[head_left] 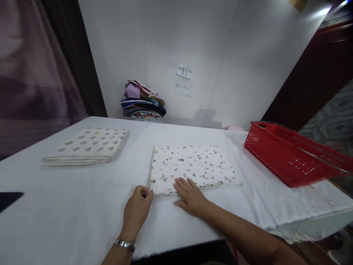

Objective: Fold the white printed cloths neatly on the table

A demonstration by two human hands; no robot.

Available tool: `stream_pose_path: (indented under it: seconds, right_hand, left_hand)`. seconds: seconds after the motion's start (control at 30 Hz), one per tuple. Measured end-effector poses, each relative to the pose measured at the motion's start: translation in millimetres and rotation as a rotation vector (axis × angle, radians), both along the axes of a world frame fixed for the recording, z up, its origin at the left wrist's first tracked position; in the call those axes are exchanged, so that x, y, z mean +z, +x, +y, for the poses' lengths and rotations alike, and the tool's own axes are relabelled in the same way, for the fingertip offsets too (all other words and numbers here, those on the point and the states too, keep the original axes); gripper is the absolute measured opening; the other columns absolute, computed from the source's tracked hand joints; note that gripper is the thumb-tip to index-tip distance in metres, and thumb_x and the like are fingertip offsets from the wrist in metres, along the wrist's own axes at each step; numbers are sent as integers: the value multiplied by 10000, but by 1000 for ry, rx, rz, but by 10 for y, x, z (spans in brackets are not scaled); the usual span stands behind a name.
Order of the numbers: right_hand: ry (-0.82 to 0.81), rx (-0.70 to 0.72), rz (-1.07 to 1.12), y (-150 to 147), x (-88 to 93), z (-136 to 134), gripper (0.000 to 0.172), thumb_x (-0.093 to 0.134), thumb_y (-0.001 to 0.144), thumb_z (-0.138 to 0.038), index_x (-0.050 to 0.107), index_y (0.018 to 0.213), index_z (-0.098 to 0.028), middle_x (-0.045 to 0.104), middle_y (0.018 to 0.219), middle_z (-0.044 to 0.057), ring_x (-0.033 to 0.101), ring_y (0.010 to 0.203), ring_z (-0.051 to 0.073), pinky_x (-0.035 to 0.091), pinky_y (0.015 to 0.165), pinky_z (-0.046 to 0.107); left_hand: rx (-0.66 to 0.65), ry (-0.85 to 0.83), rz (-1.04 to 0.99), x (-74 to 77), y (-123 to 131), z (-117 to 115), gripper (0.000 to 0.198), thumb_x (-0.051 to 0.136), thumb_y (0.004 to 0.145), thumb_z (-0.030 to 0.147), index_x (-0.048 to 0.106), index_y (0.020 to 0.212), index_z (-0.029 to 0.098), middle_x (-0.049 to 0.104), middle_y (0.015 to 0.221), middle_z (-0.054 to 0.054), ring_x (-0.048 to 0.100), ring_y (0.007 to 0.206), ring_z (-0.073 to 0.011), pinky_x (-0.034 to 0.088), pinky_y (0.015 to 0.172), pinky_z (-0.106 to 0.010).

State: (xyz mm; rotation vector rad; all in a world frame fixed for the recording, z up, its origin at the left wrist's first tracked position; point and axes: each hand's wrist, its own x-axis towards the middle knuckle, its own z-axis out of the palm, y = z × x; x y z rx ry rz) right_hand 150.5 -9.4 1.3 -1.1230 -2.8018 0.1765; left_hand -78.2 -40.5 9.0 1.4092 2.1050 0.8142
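Note:
A folded white cloth (193,163) with small scattered prints lies flat before me on the table. My left hand (139,206) pinches its near left corner, fingers closed over the edge; a metal watch band circles that wrist. My right hand (191,197) rests flat on the cloth's near edge, fingers stretched out and slightly spread. Over to the left lies another folded cloth (89,145), white with grey leaf-like prints, apart from both hands.
A red plastic basket (289,154) stands on the right of the white-covered table (82,206). Against the back wall rises a stack of folded fabrics (143,105). Paper notes (183,88) hang on the wall. A dark flat piece (9,200) lies at the left edge.

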Motion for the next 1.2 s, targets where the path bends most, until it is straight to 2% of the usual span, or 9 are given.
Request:
stream_pose_path:
  seconds: [0.17,0.3,0.47,0.6,0.8,0.9,1.0,1.1,1.2]
  right_hand:
    - [-17,-116,-14,415,53,-22,620,335,909,-533,283,1419,-186,266,1473,75,201,1366,213,151,1112,447]
    - [18,-304,-45,992,69,-88,566,354,918,-480,320,1405,-193,296,1460,77,228,1358,213,157,1109,450]
    - [96,-493,-86,1754,-5,-195,544,333,926,-467,352,1390,-184,340,1439,95,280,1338,220,207,1091,458]
    - [160,-603,-106,2103,-64,-210,515,321,929,-443,369,1380,-198,376,1421,100,295,1331,231,242,1070,481]
    - [166,-644,-107,2211,-142,-205,517,307,928,-443,379,1369,-183,364,1429,95,271,1342,235,251,1065,487]
    - [151,-656,-109,2191,-123,-196,515,300,928,-445,396,1356,-175,377,1421,103,286,1335,240,256,1059,498]
    - [188,-633,-93,2061,-38,-134,504,289,932,-423,406,1349,-165,388,1413,110,282,1336,252,227,1068,505]
    - [211,-530,-43,1821,33,-48,525,302,930,-433,367,1374,-162,345,1436,118,243,1352,248,204,1078,495]
    - [153,-440,-37,1606,16,-9,542,307,927,-457,349,1387,-174,295,1461,102,198,1367,235,175,1091,477]
  left_hand:
    - [11,-2,29,12,-6,8,212,461,776,431,490,788,221,648,772,-20,601,691,-211,386,587,-276]
    - [16,-17,51,12,-11,29,225,478,767,441,506,799,220,658,797,-28,603,711,-221,393,598,-284]
    - [21,-39,54,4,-15,45,243,487,759,456,515,824,223,662,822,-28,602,731,-225,400,605,-288]
    - [26,-25,47,11,-15,39,255,492,754,463,526,821,219,664,822,-33,602,730,-226,402,605,-289]
    - [46,-44,58,31,0,29,223,497,762,446,504,808,228,658,816,-20,598,756,-226,400,632,-293]
    - [43,-34,48,31,17,18,207,497,768,433,496,810,231,654,804,-12,597,759,-218,396,638,-288]
    - [47,-12,43,19,28,10,193,501,768,421,491,815,233,651,802,-5,598,759,-209,395,645,-284]
    - [54,1,41,9,37,2,192,505,766,418,487,808,232,648,796,1,597,740,-198,393,635,-275]
    - [60,11,50,13,49,-10,184,504,768,410,486,801,229,642,784,5,594,739,-191,387,631,-267]
